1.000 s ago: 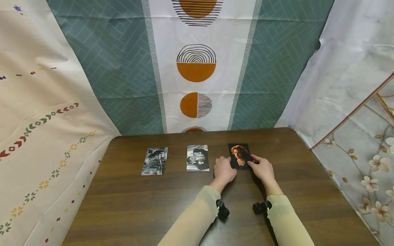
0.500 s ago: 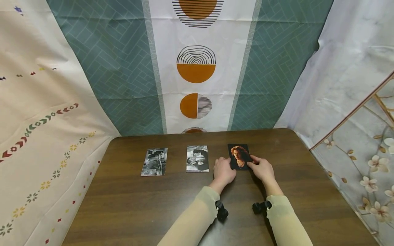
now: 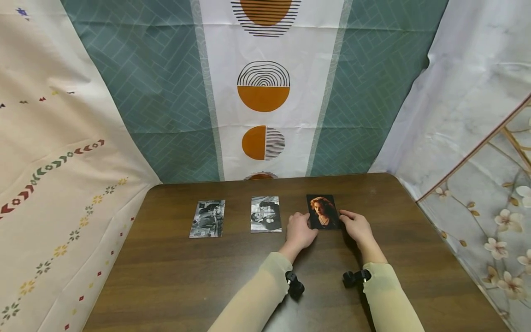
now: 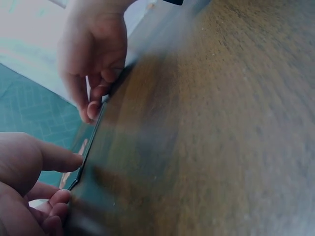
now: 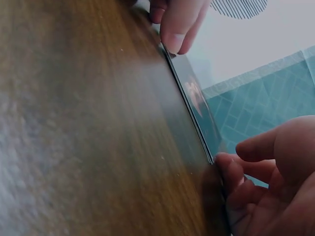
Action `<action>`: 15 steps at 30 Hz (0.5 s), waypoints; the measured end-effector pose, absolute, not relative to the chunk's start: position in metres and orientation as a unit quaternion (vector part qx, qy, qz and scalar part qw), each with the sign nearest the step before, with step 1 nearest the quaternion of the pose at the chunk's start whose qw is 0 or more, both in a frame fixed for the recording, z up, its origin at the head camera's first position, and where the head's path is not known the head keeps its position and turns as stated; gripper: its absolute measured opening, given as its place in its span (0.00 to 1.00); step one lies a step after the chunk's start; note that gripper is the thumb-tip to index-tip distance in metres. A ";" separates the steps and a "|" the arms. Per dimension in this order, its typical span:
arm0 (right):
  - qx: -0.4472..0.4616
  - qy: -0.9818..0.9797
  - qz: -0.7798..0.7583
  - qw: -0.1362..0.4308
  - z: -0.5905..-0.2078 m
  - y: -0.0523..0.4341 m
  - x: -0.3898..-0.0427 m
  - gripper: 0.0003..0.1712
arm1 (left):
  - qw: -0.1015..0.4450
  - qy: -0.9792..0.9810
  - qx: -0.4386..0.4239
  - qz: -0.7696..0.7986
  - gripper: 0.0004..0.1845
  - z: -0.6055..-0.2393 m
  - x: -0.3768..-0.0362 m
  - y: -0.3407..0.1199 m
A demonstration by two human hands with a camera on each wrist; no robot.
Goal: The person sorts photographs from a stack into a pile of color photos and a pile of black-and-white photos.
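Portrait [image 3: 322, 212], right of centre in the frame, lies on the bench [image 3: 178, 276], long axis running up the frame, between both hands, neither plainly nearer: left hand [image 3: 300, 232] pinches its near-left corner; right hand [image 3: 357, 229], thumb parted, fingers loose, merely touches its right edge. Middle photo [image 3: 266, 214] and left photo [image 3: 207, 219] lie leftward; cloth [image 3: 170, 115] hangs beyond.

High up, the head camera's looking forward and down over the bench [image 3: 178, 276]; low and close, both tilted wrist cameras skim its top, sharing the photo [image 3: 324, 216], left hand [image 3: 299, 230] and right hand [image 3: 356, 228].
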State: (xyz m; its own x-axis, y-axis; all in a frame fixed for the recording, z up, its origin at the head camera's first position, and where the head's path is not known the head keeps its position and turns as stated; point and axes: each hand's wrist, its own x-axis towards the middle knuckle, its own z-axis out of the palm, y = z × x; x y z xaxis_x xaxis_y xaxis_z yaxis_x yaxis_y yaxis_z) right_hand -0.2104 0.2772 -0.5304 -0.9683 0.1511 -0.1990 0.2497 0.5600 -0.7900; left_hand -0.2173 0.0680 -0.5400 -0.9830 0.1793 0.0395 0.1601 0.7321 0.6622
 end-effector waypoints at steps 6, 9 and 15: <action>0.110 0.875 -0.469 0.053 -0.529 0.276 -0.211 0.29 | 0.029 0.891 0.114 0.439 0.34 -0.536 -0.218 0.055; 0.106 0.870 -0.479 0.055 -0.528 0.276 -0.209 0.31 | 0.039 0.871 0.118 0.475 0.34 -0.536 -0.217 0.048; 0.102 0.868 -0.485 0.032 -0.528 0.272 -0.205 0.30 | 0.039 0.848 0.134 0.511 0.33 -0.535 -0.216 0.039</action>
State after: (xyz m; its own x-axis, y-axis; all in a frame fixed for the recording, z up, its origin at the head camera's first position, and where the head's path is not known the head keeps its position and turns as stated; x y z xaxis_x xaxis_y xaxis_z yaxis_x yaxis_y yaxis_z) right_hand -0.2050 0.2717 -0.5278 -0.9772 0.1455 -0.1548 0.2081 0.5083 -0.8357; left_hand -0.2163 0.0388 -0.5353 -0.9609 0.2675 0.0720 0.1885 0.4408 0.8776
